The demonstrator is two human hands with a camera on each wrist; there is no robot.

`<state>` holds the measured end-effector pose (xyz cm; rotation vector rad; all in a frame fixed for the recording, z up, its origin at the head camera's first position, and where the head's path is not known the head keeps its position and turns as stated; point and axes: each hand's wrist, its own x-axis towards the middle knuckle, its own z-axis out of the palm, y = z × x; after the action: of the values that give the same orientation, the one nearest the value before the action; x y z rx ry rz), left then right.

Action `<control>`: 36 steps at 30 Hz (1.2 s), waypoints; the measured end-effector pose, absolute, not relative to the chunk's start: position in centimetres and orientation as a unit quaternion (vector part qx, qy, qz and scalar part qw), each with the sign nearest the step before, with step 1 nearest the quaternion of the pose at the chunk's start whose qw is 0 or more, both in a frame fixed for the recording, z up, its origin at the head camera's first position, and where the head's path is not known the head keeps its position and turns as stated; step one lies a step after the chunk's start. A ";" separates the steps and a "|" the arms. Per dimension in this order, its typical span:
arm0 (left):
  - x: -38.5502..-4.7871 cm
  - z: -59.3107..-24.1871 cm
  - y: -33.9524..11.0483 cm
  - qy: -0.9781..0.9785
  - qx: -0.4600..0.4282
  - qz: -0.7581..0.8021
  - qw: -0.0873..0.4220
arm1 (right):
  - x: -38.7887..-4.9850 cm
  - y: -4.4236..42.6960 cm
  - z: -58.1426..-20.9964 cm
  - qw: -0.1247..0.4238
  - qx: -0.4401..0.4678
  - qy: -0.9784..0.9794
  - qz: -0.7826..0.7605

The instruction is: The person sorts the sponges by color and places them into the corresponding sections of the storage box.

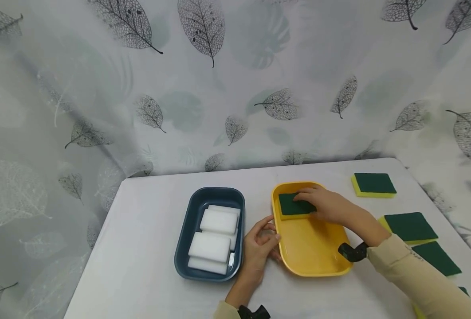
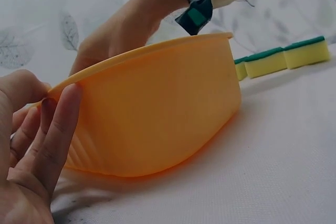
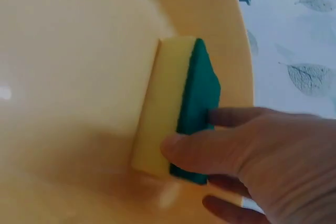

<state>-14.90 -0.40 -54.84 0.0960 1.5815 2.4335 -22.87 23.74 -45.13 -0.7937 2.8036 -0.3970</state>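
Note:
A yellow plastic tray [image 1: 309, 248] stands on the white table, with one green-and-yellow scouring sponge [image 1: 293, 206] lying green side up at its far left end. My right hand [image 1: 325, 204] reaches over the tray and grips this sponge. The right wrist view shows the thumb on the sponge's yellow side and a finger on its green face. At the tray's left side, my left hand [image 1: 259, 246] holds the rim by thumb and fingers. That hold also shows in the left wrist view, where a finger lies against the tray's outer wall [image 2: 152, 114].
Left of my left hand is a dark blue tray [image 1: 181, 248] holding several white sponges [image 1: 209, 246]. More scouring sponges [image 1: 375, 184] lie along the table's right side, some partly behind my right sleeve [image 1: 423, 283]. A leaf-patterned cloth [image 1: 219, 88] hangs behind the table.

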 end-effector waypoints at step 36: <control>-14.8 -54.9 -0.2 0.532 0.018 0.840 0.110 | -23.7 41.1 -45.4 0.028 -0.123 0.982 -0.142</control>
<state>-14.83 -0.23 -54.95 0.0531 1.5619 2.4674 -23.70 41.11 -45.42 -0.3806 3.0299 -0.4371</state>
